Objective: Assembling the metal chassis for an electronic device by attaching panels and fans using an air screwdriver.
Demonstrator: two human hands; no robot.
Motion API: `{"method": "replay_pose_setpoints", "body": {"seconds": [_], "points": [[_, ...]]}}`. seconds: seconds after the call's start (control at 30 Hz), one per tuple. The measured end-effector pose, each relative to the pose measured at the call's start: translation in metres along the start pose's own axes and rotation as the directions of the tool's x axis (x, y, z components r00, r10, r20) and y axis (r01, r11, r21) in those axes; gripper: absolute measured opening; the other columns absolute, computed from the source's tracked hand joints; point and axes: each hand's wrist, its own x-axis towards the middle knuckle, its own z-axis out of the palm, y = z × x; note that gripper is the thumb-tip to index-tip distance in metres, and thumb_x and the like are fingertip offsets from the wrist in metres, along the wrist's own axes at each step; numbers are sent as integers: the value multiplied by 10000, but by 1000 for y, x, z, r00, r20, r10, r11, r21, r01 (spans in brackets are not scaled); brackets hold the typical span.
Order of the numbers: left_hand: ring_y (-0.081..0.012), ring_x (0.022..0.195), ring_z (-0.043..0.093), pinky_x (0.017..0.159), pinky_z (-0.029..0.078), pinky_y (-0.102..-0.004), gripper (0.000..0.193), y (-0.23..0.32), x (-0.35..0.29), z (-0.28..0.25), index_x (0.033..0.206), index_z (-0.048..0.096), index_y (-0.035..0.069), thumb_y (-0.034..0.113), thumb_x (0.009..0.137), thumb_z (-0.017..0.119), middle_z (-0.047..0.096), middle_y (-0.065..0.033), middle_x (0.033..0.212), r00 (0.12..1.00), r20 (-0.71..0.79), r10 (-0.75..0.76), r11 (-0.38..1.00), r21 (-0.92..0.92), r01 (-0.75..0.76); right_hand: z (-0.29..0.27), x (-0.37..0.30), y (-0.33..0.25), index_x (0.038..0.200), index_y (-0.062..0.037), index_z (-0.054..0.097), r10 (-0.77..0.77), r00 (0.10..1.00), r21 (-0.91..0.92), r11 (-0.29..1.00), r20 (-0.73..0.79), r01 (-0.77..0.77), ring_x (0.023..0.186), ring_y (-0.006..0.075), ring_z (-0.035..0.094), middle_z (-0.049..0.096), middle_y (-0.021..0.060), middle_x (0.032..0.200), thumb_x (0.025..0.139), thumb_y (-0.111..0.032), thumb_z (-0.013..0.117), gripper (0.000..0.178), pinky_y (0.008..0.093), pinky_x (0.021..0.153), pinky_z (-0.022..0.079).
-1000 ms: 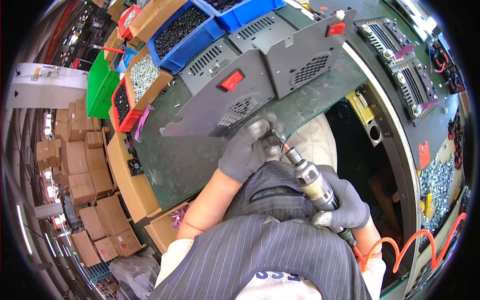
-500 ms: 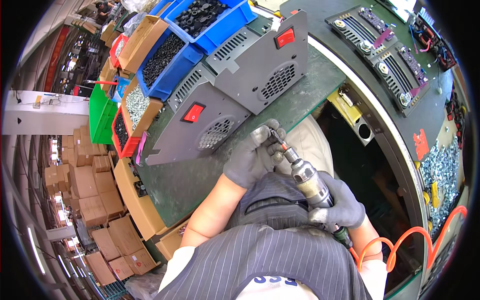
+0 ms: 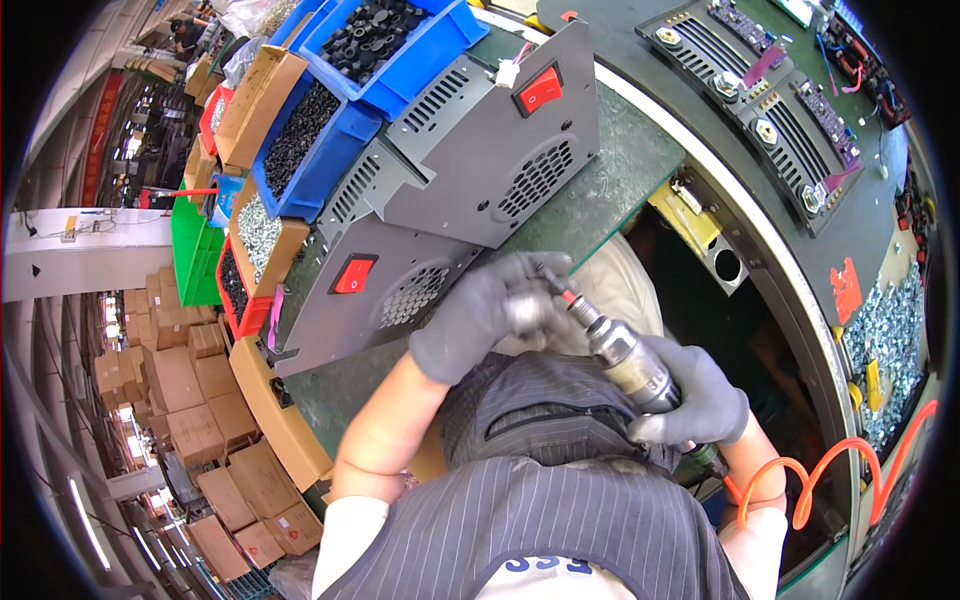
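Observation:
My right hand (image 3: 695,398), in a grey work glove, is wrapped round the body of a pneumatic screwdriver (image 3: 632,365). The tool slants up and left over my lap, its red-ringed bit end near my left hand (image 3: 490,312). That gloved hand is smeared by motion, its fingers curled about the tip; whether they grip anything is unclear. Beyond my hands, two dark grey metal panels stand on the green bench: a nearer panel (image 3: 335,315) with a red rocker switch (image 3: 354,274), and a farther panel (image 3: 460,190) with another red switch (image 3: 540,90). Both have honeycomb vents.
Blue bins of black parts (image 3: 300,140) stand behind the panels, beside a cardboard box of screws (image 3: 262,235) and a green bin (image 3: 192,250). An orange coiled hose (image 3: 800,500) runs from the tool. Slotted assemblies (image 3: 740,110) lie at the right, near loose metal hardware (image 3: 890,340).
My left hand has shifted left and slightly nearer, now blurred, with its fingers less distinct at the bit. The screwdriver and my right hand have moved slightly right. The view has turned a little.

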Motion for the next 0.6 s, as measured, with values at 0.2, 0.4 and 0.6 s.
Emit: {"method": "replay_pose_setpoints", "body": {"seconds": [0.2,0.4,0.6], "points": [[-273,990,587,884,448,-357,614,103,-68,-7,1219,521,-3,265,694,693,532,-179,1210,594,373,712,-115,897,-426,-38,10,-3,1181,14,509,114,946,-223,957,-303,-187,831,159,555,602,84,917,547,-339,791,779,305,800,442],[-201,1047,535,897,415,-324,580,145,-3,-24,1251,487,-21,258,767,644,557,-148,1158,916,-71,395,494,857,-147,-45,26,-12,1185,7,513,152,944,-232,946,-294,-225,803,173,567,605,84,873,554,-338,784,769,308,777,451],[-176,811,594,757,467,-303,437,151,9,-33,1108,561,-19,314,827,577,634,-115,897,992,121,46,575,808,-126,-51,38,-4,1185,13,511,113,967,-172,973,-228,-154,805,143,543,589,57,880,583,-317,789,741,295,771,442]]}}
